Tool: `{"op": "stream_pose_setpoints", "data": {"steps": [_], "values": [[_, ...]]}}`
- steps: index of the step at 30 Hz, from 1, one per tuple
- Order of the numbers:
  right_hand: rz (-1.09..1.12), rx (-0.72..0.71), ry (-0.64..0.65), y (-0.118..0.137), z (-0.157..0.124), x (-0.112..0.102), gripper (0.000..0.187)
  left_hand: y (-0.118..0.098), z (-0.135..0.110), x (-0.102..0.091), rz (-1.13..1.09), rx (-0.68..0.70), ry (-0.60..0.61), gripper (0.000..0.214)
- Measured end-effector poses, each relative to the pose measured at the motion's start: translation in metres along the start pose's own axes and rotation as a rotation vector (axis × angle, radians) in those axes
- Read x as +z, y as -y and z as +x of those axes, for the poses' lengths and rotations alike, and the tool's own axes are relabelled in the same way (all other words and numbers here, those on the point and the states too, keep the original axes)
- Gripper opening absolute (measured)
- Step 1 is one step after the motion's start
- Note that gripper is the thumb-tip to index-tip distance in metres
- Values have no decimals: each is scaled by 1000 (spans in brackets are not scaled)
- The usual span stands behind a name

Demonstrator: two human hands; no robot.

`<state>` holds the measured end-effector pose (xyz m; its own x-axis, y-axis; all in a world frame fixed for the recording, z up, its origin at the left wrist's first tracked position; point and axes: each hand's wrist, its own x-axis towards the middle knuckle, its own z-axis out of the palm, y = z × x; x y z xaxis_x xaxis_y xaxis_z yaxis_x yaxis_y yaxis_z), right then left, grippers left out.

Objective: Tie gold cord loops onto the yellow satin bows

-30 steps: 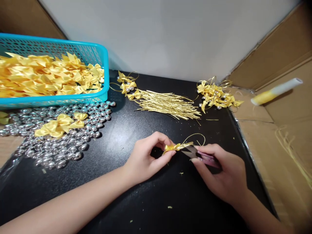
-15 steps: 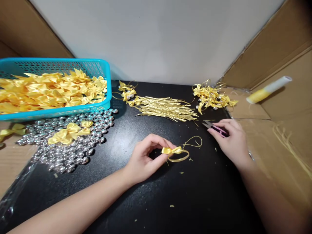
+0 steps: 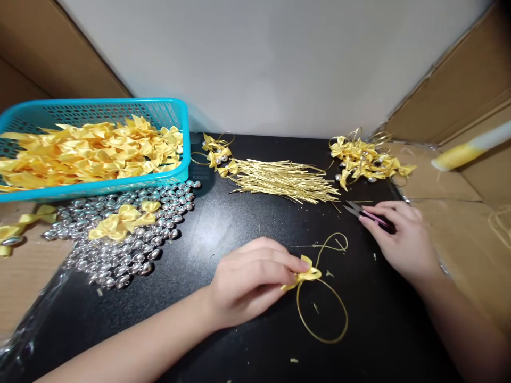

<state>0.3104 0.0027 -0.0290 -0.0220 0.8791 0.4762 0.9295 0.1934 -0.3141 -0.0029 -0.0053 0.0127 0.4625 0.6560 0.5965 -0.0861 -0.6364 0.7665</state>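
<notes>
My left hand [image 3: 251,279] pinches a small yellow satin bow [image 3: 306,274] against the black table [image 3: 223,229]. A gold cord loop [image 3: 321,314] hangs from the bow and lies flat on the table. A cut piece of gold cord [image 3: 331,243] curls just beyond it. My right hand [image 3: 403,239] rests at the table's right side, its fingers closed on small thread snips [image 3: 365,213] with a pink handle, blades pointing left.
A turquoise basket [image 3: 99,186] full of yellow bows stands at the back left. Silver beads [image 3: 120,239] with bows on them spread in front of it. Cut gold cords [image 3: 283,181] lie at the back centre, finished bows [image 3: 367,162] at the back right. Cardboard walls flank both sides.
My right hand has pulled away to the right with the snips. My left hand has lowered the bow onto the table, and its gold loop now lies spread out.
</notes>
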Motion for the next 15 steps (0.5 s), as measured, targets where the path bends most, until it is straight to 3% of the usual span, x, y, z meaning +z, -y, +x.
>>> {"op": "stream_pose_setpoints", "data": {"steps": [2, 3, 5, 10, 15], "values": [[-8, 0, -1, 1, 0, 0, 25, 4, 2, -3, -2, -114, -144, 26], [-12, 1, -4, 1, 0, 0, 25, 8, 3, -4, -16, -246, -329, 27], [-22, 1, -6, 3, 1, -1, 24, 16, 5, -7, -92, -441, -517, 25], [-41, -61, -33, 21, 4, -8, 24, 33, 4, -11, -253, -622, -454, 18], [104, -256, 23, 71, -7, -14, 14, 36, 5, -10, -296, -656, -507, 15]]}}
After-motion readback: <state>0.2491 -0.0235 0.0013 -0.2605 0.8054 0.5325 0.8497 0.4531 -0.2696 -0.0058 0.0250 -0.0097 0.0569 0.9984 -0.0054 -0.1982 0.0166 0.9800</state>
